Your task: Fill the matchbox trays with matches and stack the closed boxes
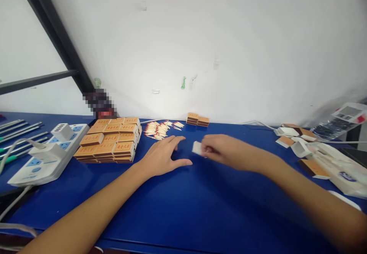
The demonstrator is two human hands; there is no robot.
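My right hand [219, 150] is closed around a small white matchbox tray [197, 148], held over the middle of the blue table; the fingers cover part of it. Slightly blurred, this hand faces my left hand [164, 155], which has thumb and fingers spread apart with nothing between them. Beyond the left fingers lies a loose heap of red-tipped matches [156, 129]. To the left of that hand stands a stacked block of orange matchboxes [110, 141]. A few more matchboxes [197, 119] are piled by the wall, behind the gap between my hands.
A white power strip [54, 158] with plugs and cables lies at the left, beside metal rods [23, 139]. At the right are opened matchbox parts [299, 133], a plastic packet [341, 166] and a clear bag [332, 122]. A white wall [229, 36] closes off the back.
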